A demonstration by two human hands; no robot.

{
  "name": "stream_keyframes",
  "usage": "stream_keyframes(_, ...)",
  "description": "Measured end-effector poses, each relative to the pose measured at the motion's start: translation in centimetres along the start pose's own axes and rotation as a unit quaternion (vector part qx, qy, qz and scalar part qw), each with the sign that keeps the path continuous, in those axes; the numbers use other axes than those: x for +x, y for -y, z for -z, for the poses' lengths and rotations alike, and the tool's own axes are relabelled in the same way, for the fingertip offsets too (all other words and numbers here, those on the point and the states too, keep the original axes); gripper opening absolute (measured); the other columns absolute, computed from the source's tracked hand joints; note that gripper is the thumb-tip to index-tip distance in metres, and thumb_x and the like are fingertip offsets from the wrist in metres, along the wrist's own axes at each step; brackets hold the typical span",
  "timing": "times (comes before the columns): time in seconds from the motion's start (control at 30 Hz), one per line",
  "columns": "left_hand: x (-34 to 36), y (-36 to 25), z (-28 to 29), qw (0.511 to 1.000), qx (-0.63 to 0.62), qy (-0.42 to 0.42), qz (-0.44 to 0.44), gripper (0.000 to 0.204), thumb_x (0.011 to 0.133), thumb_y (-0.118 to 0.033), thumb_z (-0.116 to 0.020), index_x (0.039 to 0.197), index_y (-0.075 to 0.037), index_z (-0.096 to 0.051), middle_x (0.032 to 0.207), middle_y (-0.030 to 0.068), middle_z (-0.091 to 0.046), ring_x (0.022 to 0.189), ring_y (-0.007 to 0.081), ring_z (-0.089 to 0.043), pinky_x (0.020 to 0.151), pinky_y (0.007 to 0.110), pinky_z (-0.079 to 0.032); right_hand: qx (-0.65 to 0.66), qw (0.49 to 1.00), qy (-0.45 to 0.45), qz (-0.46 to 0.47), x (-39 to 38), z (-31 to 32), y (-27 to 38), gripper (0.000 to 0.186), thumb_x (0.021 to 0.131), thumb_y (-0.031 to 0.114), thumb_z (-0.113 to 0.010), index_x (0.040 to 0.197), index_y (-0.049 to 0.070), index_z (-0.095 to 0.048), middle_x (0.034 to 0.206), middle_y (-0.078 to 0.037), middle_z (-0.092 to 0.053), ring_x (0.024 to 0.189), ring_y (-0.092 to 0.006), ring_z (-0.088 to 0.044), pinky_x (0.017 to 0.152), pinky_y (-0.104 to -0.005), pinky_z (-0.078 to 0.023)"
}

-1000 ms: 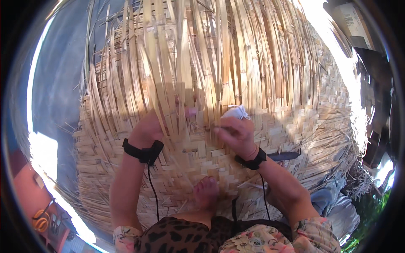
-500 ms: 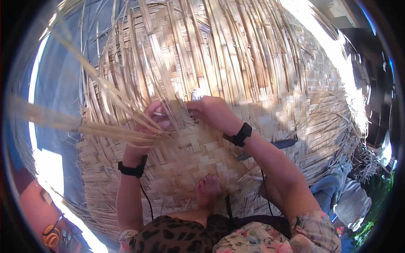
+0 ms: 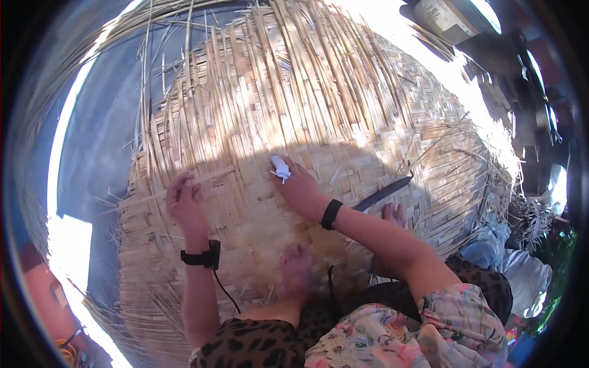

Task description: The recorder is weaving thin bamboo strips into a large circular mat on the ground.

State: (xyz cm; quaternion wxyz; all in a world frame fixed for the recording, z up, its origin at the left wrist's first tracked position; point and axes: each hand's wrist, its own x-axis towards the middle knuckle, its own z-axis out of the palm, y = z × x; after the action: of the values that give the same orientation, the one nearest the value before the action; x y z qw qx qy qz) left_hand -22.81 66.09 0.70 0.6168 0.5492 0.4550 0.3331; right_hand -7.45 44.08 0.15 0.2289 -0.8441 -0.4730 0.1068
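Observation:
A large mat of woven pale strips, bamboo-like, (image 3: pixel 245 214) spreads under both hands. At its left side, my left hand (image 3: pixel 186 205) pinches a flat pale strip (image 3: pixel 216 174) that lies slantwise across the weave. My right hand (image 3: pixel 300 191) rests palm down near the middle of the mat, its fingers stretched forward and partly hidden. A white cloth wrap (image 3: pixel 281 167) covers one of its fingers. Beyond both hands, long unwoven strips (image 3: pixel 270 92) run toward the far edge.
A long dark tool, perhaps a knife, (image 3: pixel 386 192) lies on the mat beside my right forearm. My bare feet (image 3: pixel 296 270) stand on the weave. Loose strips fray at the right edge, near a crumpled pale bag (image 3: pixel 524 276). Grey floor (image 3: pixel 104 122) borders the left.
The raised bundle of strips at the left has gone from my left hand, which now pinches one low strip farther left. My right hand has moved down and flattened onto the mat.

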Motion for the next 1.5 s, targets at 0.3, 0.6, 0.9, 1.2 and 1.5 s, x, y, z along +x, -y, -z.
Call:
stream_keyframes(0.3, 2.0, -3.6, 6.5, 0.939, -0.325, 0.082, 0.073, 0.018, 0.096, -0.002, -0.054, 0.109, 0.001, -0.066, 0.107, 0.0143, -0.067, 0.098, 0.0233, -0.069, 0.085, 0.033, -0.062, 0.185, 0.973, 0.126, 0.051, 10.6, -3.1, 6.0, 0.032, 0.094, 0.011, -0.052, 0.126, 0.007, -0.059, 0.091, -0.021, -0.068, 0.087, -0.0382, -0.067, 0.076, -0.0459, -0.053)
stream_keyframes(0.6, 10.5, -0.2, 0.6, 0.941, 0.156, 0.281, 0.109, 0.016, 0.092, -0.011, -0.061, 0.101, 0.000, -0.068, 0.083, -0.0019, -0.059, 0.068, 0.0099, -0.052, 0.057, 0.028, -0.045, 0.131, 0.968, 0.174, 0.122, 10.0, -2.8, 3.2, 0.011, 0.092, 0.017, -0.065, 0.100, 0.010, -0.063, 0.079, -0.013, -0.066, 0.075, -0.0287, -0.068, 0.067, -0.0421, -0.052)
stream_keyframes(0.9, 11.8, -3.3, -0.5, 0.872, 0.228, 0.362, 0.240, 0.034, 0.084, -0.019, -0.078, 0.110, -0.003, -0.063, 0.097, 0.0039, -0.068, 0.068, 0.0089, -0.062, 0.058, 0.025, -0.049, 0.581, 0.762, 0.019, -0.286, 8.9, -4.4, 4.5, 0.013, 0.091, 0.014, -0.068, 0.100, 0.006, -0.061, 0.072, -0.006, -0.064, 0.063, -0.0142, -0.061, 0.058, -0.0334, -0.050)
stream_keyframes(1.2, 9.7, -2.1, 2.3, 0.892, 0.106, 0.411, 0.156, 0.042, 0.087, -0.006, -0.073, 0.128, -0.003, -0.065, 0.094, -0.0023, -0.068, 0.092, 0.0086, -0.064, 0.084, 0.027, -0.052, 0.161, 0.977, 0.140, -0.026, 12.7, -4.9, 5.1, 0.020, 0.094, 0.027, -0.063, 0.102, 0.010, -0.070, 0.083, -0.015, -0.068, 0.077, -0.0305, -0.067, 0.070, -0.0407, -0.053)
stream_keyframes(1.5, 4.1, 0.3, 2.9, 0.819, 0.542, 0.144, -0.119, 0.014, 0.090, -0.002, -0.065, 0.101, -0.005, -0.074, 0.100, -0.0006, -0.069, 0.089, 0.0137, -0.065, 0.075, 0.030, -0.052, 0.124, 0.992, -0.003, 0.027, 10.8, -5.7, 3.1, 0.027, 0.094, 0.011, -0.058, 0.117, 0.016, -0.069, 0.097, -0.013, -0.071, 0.082, -0.0329, -0.068, 0.072, -0.0446, -0.055)
